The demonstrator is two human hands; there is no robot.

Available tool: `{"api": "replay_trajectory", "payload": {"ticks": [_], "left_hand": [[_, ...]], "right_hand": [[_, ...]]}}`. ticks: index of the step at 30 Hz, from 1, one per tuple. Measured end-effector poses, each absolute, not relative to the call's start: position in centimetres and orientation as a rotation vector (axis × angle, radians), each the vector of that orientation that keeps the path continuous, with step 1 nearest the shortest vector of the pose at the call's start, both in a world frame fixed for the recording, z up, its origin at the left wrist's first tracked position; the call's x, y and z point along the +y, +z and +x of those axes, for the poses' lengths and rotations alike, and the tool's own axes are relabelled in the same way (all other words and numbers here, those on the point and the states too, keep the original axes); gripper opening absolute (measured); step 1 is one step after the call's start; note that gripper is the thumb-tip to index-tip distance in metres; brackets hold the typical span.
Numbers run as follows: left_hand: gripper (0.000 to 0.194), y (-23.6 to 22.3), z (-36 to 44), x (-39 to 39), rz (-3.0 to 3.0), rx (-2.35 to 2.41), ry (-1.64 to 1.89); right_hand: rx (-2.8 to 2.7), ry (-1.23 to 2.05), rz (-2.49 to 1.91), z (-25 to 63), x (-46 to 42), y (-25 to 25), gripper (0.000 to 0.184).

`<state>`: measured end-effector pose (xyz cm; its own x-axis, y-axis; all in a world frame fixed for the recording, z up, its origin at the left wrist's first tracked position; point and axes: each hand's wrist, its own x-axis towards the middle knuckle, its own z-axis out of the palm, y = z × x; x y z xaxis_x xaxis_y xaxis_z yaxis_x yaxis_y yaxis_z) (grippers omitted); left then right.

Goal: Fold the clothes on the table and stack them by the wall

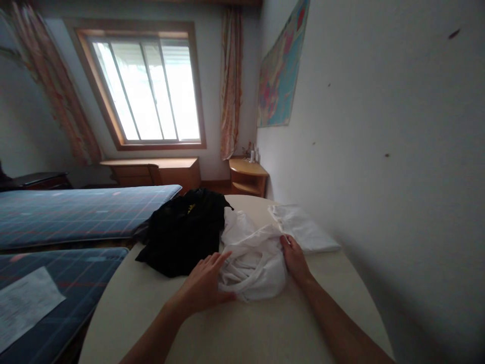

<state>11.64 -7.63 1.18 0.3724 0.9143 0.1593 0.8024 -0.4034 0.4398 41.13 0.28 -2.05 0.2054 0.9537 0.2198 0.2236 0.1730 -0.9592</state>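
A crumpled white garment (254, 257) lies in the middle of a round beige table (235, 333). My left hand (204, 284) rests flat on the garment's left edge with its fingers stretched out. On the garment's right side, my right hand (294, 258) has its fingers closed in a pinch on the white cloth. A black garment (185, 231) lies bunched just left of the white one, touching it. Behind my right hand, a folded white cloth (305, 227) sits against the wall side of the table.
A white wall (379, 151) runs along the table's right side. Two beds with blue plaid covers (76, 215) stand to the left, a white paper (26, 303) on the nearer one. A window, wooden desk (159, 171) and corner shelf (248, 177) stand at the back.
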Motion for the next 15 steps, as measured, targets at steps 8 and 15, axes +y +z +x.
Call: {"api": "replay_trajectory", "payload": {"ticks": [8,15], "left_hand": [[0.044,0.9,11.1,-5.8,1.986,1.515,1.209],[0.038,2.0,11.8,-5.8,1.711,1.239,1.402]], "right_hand": [[-1.091,0.649,-1.322,42.7,0.1,-1.7,0.047],[-1.531,0.424,-1.42,41.1,-1.1,-1.5,0.056]]}}
